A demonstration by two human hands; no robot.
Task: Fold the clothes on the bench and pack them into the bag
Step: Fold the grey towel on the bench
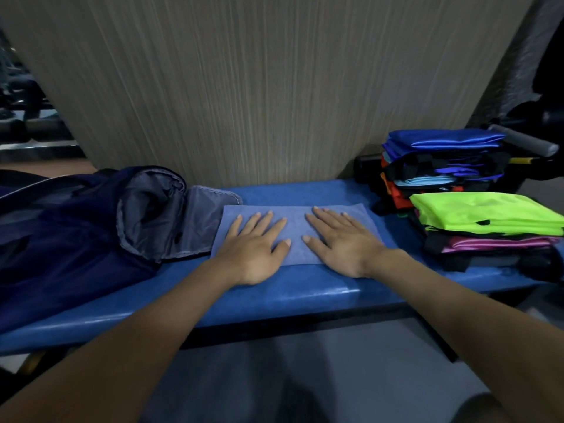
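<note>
At the left end of the padded blue vinyl bench (293, 288) we see a dark navy fabric bag (70, 227) lying slumped, its grey lining (158, 215) turned out at the mouth and a grey flap touching the edge of the cloth beside it. Just to its right, in the middle of the bench, lies a folded light-blue cloth (294, 218), flat and rectangular. Our left hand (253, 248) rests palm-down on the cloth's left half, fingers straight and spread, holding nothing. Our right hand (341, 242) lies the same way on the right half, fingers straight and slightly fanned, pressing flat rather than gripping. The two thumbs point toward each other with a gap of cloth between them. Farther right, near the bench's end, we see a stack of folded clothes: a neon-green shiny garment (488, 212) on the nearer pile and a royal-blue satin garment (445, 138) topping the farther one. Behind the bench stands a grey-brown streaked wall panel (259, 87).
</note>
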